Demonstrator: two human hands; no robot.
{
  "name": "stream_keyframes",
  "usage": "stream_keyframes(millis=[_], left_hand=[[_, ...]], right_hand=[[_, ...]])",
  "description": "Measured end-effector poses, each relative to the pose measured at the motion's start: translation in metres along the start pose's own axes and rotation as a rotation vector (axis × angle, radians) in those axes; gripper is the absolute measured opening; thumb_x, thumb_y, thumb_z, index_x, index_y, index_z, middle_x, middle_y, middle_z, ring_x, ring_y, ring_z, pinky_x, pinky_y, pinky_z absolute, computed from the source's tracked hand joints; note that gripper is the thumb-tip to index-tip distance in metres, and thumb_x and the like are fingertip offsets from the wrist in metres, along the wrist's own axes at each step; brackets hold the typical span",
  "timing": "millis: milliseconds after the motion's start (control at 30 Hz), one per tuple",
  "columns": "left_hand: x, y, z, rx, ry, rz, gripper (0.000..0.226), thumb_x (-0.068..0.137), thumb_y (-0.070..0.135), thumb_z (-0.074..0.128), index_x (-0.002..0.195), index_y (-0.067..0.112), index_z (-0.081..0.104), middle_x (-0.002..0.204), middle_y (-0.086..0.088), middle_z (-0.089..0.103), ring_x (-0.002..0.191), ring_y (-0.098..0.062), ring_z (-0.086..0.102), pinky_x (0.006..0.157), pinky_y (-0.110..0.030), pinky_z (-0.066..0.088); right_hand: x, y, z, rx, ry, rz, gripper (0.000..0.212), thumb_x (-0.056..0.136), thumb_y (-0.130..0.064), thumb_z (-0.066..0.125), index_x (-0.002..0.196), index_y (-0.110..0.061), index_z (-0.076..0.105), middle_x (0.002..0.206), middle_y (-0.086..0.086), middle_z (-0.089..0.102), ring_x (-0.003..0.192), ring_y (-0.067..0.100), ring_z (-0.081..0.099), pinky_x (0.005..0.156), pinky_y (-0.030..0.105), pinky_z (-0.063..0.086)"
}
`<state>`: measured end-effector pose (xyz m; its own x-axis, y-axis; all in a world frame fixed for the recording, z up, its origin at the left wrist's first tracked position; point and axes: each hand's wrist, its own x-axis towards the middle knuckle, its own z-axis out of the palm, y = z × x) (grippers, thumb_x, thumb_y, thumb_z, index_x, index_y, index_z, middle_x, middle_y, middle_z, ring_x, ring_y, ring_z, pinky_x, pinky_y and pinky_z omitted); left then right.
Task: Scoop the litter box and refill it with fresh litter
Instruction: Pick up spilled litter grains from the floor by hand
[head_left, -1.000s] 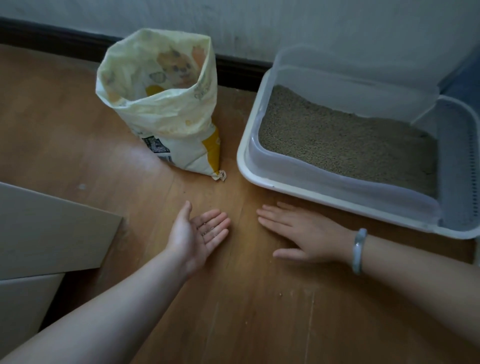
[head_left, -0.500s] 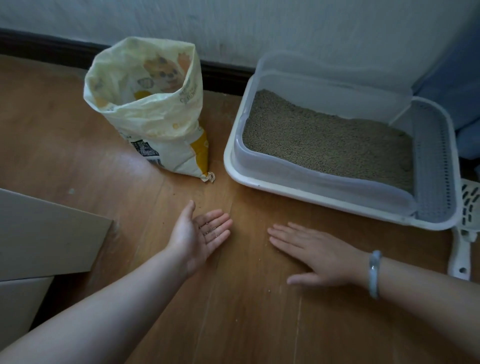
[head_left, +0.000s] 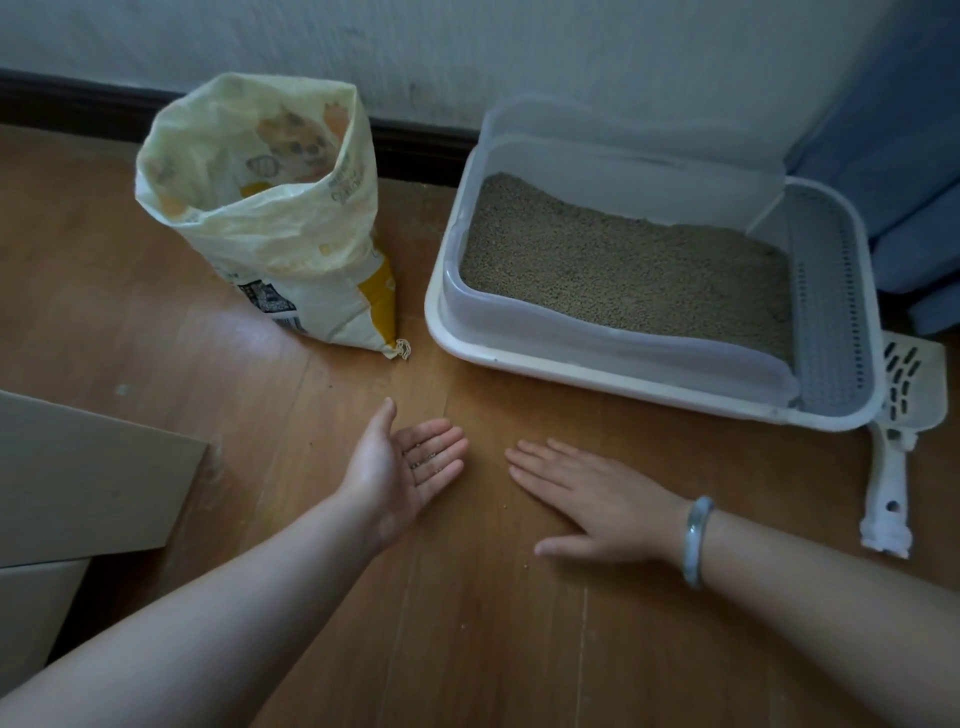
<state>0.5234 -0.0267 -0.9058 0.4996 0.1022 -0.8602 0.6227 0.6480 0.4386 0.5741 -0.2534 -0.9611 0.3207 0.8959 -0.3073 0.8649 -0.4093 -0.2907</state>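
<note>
**A lived-in room at home**

A white plastic litter box of grey-brown granules sits on a brown wood-plank floor. Behind it run a dark skirting board and a pale wall. Left of it stands an open cream-and-yellow litter bag.

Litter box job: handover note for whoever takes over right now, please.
Left hand: open, palm up, a few grains on its fingers. Right hand: open, flat on the floor.
Litter bag stands open left of the litter box; scoop lies on the floor at the box's right end, unheld.
Done: box holds litter; scooped or not, cannot tell.
Left: probably scoop, then top up from the bag.
</note>
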Motion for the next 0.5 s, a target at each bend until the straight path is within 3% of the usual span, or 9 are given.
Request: stream_keyframes(millis=[100, 300, 367, 500], left_hand=[[-0.002, -0.003, 0.006, 0.009, -0.030, 0.001, 0.062, 0.098, 0.054, 0.027, 0.105, 0.003, 0.061, 0.112, -0.015, 0.067, 0.102, -0.025, 0.065, 0.087, -0.034, 0.052], [-0.006, -0.008, 0.018, 0.060, -0.094, 0.014, 0.063, 0.097, 0.056, 0.027, 0.106, 0.004, 0.061, 0.108, -0.013, 0.068, 0.098, -0.022, 0.067, 0.078, -0.032, 0.054], [-0.008, -0.010, 0.020, 0.066, -0.109, 0.021, 0.063, 0.097, 0.056, 0.027, 0.106, 0.004, 0.061, 0.109, -0.013, 0.069, 0.098, -0.022, 0.068, 0.077, -0.032, 0.055], [-0.008, -0.010, 0.019, 0.048, -0.126, 0.023, 0.063, 0.097, 0.056, 0.027, 0.108, 0.003, 0.061, 0.111, -0.014, 0.068, 0.098, -0.022, 0.067, 0.078, -0.032, 0.054]], right_hand=[[-0.020, -0.016, -0.001, 0.085, 0.031, 0.149, 0.077, 0.092, -0.063, 0.025, 0.150, -0.018, 0.003, 0.155, -0.004, -0.009, 0.142, 0.007, -0.012, 0.117, 0.034, -0.007], [-0.022, -0.063, 0.026, 0.363, 0.320, 0.903, 0.079, 0.089, -0.063, 0.005, 0.149, -0.013, -0.005, 0.155, 0.001, -0.015, 0.142, 0.011, -0.017, 0.115, 0.029, -0.009], [-0.008, -0.084, 0.033, 0.411, 0.333, 0.988, 0.077, 0.091, -0.060, 0.005, 0.149, -0.009, -0.005, 0.157, 0.006, -0.013, 0.141, 0.013, -0.018, 0.115, 0.030, -0.011], [0.029, -0.113, 0.033, 0.476, 0.361, 0.931, 0.085, 0.079, -0.057, -0.007, 0.148, -0.008, -0.006, 0.157, 0.008, -0.014, 0.142, 0.015, -0.020, 0.115, 0.031, -0.012]])
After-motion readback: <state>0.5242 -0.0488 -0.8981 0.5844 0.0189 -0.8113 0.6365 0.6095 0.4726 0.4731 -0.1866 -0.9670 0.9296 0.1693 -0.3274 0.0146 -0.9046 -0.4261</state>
